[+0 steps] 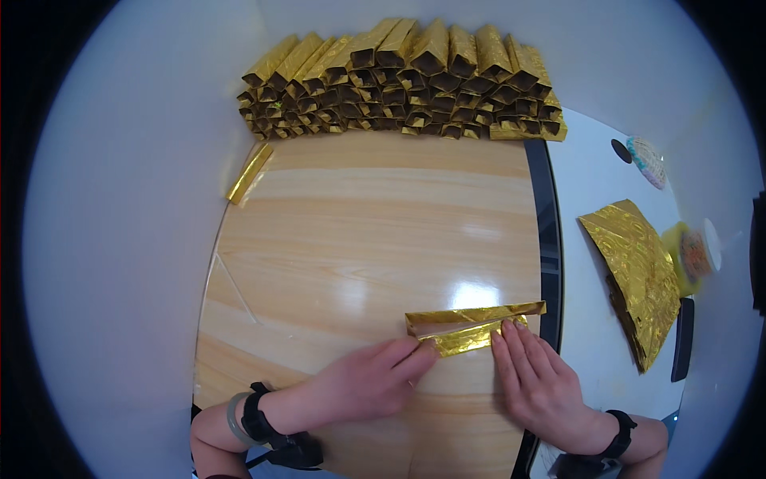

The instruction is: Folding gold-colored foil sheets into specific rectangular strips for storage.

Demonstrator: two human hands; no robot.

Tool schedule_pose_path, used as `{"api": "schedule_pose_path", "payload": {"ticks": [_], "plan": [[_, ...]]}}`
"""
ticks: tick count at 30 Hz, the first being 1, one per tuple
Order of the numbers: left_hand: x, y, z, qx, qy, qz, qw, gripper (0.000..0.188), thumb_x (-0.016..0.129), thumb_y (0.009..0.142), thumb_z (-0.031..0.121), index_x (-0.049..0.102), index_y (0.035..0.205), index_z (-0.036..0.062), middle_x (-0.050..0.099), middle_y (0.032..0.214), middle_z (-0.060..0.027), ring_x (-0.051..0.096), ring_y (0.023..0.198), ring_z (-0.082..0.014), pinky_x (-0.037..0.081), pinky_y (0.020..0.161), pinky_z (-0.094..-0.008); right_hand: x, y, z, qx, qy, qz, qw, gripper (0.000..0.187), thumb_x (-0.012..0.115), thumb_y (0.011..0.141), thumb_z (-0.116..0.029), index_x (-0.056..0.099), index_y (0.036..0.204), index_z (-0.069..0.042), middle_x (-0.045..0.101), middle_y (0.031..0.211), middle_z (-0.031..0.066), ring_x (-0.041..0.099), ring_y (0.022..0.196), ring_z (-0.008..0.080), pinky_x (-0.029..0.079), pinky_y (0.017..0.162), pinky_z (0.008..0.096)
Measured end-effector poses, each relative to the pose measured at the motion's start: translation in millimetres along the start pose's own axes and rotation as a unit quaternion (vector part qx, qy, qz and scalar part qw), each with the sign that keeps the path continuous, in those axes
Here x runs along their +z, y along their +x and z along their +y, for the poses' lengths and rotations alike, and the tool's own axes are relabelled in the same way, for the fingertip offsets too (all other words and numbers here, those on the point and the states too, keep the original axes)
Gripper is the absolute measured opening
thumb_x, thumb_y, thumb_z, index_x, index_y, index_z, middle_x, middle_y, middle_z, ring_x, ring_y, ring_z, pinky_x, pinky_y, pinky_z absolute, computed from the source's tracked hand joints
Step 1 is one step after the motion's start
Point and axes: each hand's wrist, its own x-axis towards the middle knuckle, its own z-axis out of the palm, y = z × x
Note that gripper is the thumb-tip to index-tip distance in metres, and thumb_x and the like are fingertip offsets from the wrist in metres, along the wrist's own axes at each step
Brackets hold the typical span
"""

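Observation:
A folded strip of gold foil paper (459,342) lies near the front of the wooden table, its long edges raised and a pale inner side showing between them. My left hand (375,375) is closed, its fingertips pinching the strip's left end. At the strip's right part, the fingers of my right hand (542,383) press together on the near edge, their tips over the foil. What lies beneath those fingertips is hidden. Each wrist wears a black strap, and a pale bangle circles the left one.
Stacked gold paper tubes (399,88) line the table's far edge, open ends facing me. One narrow gold strip (249,173) rests at the left edge. Right of the dark table border (546,215), a fanned pile of gold sheets (634,275) lies by a round container (700,249).

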Motion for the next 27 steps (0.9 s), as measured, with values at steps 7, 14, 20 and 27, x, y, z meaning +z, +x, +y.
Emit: {"api": "schedule_pose_path", "payload": {"ticks": [7,14,20,27], "plan": [[1.5,7.9,-3.5,0.024,-0.014,0.020,0.999,0.027,0.069,0.071,0.004,0.067,0.097,-0.0032,0.055,0.090,-0.0052,0.058,0.082,-0.0180,0.052,0.064,-0.0267,8.1,20.9,-36.2,0.052,-0.186,-0.026,0.981,0.049,0.042,0.090,-0.016,0.047,0.138,-0.003,0.060,0.110,0.0353,0.063,0.099,0.0416,0.050,0.087,0.0394],[2.5,-5.2,1.4,0.003,-0.011,0.015,1.000,0.025,0.067,0.073,0.003,0.066,0.097,-0.0045,0.057,0.093,-0.0077,0.060,0.090,-0.0192,0.053,0.065,-0.0274,6.2,-0.4,-14.3,0.037,-0.106,0.001,0.994,0.045,0.051,0.079,-0.009,0.057,0.116,0.015,0.061,0.113,0.0308,0.060,0.107,0.0384,0.049,0.092,0.0406],[-2.2,6.7,3.2,0.038,0.018,0.011,0.999,0.033,0.062,0.074,0.005,0.061,0.106,-0.0038,0.059,0.103,-0.0079,0.059,0.092,-0.0196,0.053,0.069,-0.0281,5.7,-1.8,-15.0,0.069,-0.057,0.019,0.996,0.046,0.051,0.078,-0.009,0.055,0.114,0.019,0.059,0.116,0.0322,0.059,0.111,0.0376,0.046,0.097,0.0425],[11.8,32.7,3.9,-0.004,0.004,0.020,1.000,0.040,0.059,0.074,0.009,0.062,0.113,-0.0007,0.057,0.113,-0.0052,0.054,0.081,-0.0158,0.052,0.066,-0.0233,5.5,2.0,-21.9,0.073,-0.087,0.000,0.993,0.046,0.052,0.077,-0.008,0.055,0.113,0.019,0.058,0.115,0.0341,0.058,0.111,0.0379,0.046,0.096,0.0427]]}}
